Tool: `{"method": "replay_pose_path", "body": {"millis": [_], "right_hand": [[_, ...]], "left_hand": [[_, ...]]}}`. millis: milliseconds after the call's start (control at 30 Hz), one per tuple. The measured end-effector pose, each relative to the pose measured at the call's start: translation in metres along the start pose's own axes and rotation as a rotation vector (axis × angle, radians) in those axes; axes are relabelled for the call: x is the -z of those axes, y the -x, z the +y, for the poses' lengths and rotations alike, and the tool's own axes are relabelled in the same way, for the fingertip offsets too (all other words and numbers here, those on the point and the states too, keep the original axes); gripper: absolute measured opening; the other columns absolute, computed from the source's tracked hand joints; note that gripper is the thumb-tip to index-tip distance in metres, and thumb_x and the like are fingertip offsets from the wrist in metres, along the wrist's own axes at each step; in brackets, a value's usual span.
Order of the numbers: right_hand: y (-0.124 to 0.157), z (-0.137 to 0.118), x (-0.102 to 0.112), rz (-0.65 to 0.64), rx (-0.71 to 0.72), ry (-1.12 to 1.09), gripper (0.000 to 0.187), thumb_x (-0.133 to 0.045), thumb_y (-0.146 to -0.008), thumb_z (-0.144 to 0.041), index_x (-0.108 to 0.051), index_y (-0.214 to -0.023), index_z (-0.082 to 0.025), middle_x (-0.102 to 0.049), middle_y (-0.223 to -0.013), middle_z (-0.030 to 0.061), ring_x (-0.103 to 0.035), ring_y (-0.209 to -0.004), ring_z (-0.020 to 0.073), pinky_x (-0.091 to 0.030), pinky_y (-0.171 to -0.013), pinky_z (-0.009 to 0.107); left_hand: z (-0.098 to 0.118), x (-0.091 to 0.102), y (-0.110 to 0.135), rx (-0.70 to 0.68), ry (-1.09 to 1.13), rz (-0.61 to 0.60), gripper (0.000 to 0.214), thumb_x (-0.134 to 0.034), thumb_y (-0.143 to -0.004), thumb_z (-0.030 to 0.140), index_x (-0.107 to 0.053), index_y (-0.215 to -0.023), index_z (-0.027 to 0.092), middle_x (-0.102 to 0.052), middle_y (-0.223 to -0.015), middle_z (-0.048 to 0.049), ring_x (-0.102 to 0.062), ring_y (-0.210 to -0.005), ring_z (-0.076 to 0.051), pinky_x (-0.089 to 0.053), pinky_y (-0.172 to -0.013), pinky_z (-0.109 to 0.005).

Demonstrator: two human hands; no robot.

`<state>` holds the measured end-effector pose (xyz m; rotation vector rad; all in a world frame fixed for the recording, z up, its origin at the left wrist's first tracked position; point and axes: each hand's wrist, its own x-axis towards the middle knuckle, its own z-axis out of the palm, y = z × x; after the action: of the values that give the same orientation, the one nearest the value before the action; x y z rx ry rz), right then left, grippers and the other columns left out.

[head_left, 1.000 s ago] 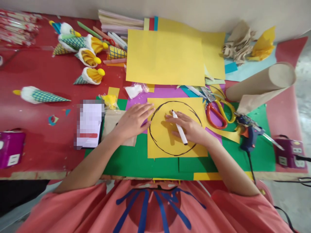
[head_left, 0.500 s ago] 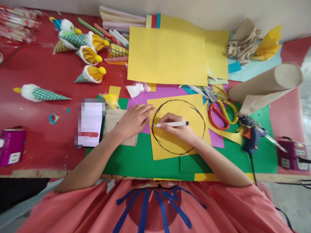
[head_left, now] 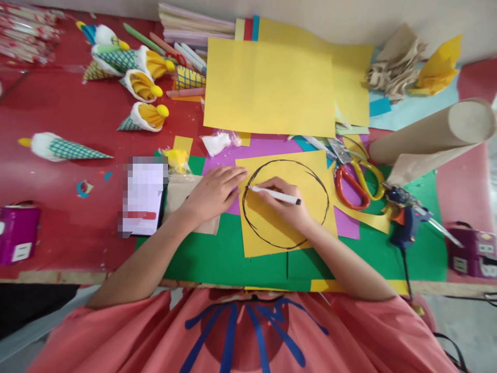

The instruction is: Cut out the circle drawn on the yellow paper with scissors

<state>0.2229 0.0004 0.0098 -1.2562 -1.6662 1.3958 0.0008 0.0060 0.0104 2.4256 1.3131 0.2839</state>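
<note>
A sheet of yellow paper (head_left: 272, 233) lies on the green sheet in front of me, with a large black circle drawn on it. My right hand (head_left: 289, 204) is closed round a white marker (head_left: 277, 195), its tip on the left side of the circle's line. The marker's black end points right. My left hand (head_left: 213, 194) lies flat with fingers stretched out, the fingertips on the paper's upper left edge. Under that hand and wrist is a piece of beige paper (head_left: 182, 191).
Left of my hands lies a phone (head_left: 145, 191). Scissors (head_left: 353, 184), a glue gun (head_left: 406, 228) and a roll of brown paper (head_left: 427, 132) are on the right. Several paper cones (head_left: 73, 148) sit at the left. Larger yellow sheets (head_left: 267, 85) are stacked behind.
My right hand has moved the marker tip a little upward along the circle's left side, and the marker now slants more. My left hand stays in place.
</note>
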Motion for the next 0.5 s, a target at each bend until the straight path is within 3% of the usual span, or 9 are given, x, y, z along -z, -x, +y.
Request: {"method": "replay_pose_path", "body": {"millis": [67, 267, 500], "right_hand": [[-0.0006, 0.0003, 0.0012, 0.025, -0.015, -0.015, 0.021, -0.066, -0.087, -0.037, -0.071, -0.093, -0.017, -0.076, -0.085, 0.006, -0.069, -0.073, 0.0152, -0.051, -0.064, 0.025], [-0.0021, -0.0031, 0.0023, -0.099, 0.018, 0.017, 0.018, -0.066, -0.087, -0.033, -0.073, -0.092, -0.018, -0.078, -0.092, 0.0071, -0.072, -0.08, 0.0175, -0.054, -0.071, 0.028], [-0.007, 0.0038, 0.0045, 0.155, 0.005, 0.053, 0.019, -0.065, -0.089, -0.036, -0.069, -0.095, -0.019, -0.077, -0.093, 0.0065, -0.07, -0.079, 0.0169, -0.053, -0.07, 0.029]], "left_hand": [[0.0004, 0.0005, -0.0003, 0.005, -0.004, -0.006, 0.044, -0.044, -0.097, 0.021, -0.054, -0.139, 0.015, -0.059, -0.142, -0.0141, -0.054, -0.132, -0.028, -0.043, -0.111, -0.049], [-0.0006, 0.0006, 0.0, 0.008, -0.006, -0.02, 0.045, -0.043, -0.097, 0.021, -0.053, -0.141, 0.016, -0.059, -0.143, -0.0141, -0.054, -0.132, -0.029, -0.043, -0.111, -0.05], [-0.0007, -0.0006, 0.0007, -0.002, -0.006, -0.001, 0.044, -0.044, -0.097, 0.022, -0.055, -0.139, 0.015, -0.06, -0.142, -0.0149, -0.055, -0.132, -0.03, -0.043, -0.111, -0.051]]}}
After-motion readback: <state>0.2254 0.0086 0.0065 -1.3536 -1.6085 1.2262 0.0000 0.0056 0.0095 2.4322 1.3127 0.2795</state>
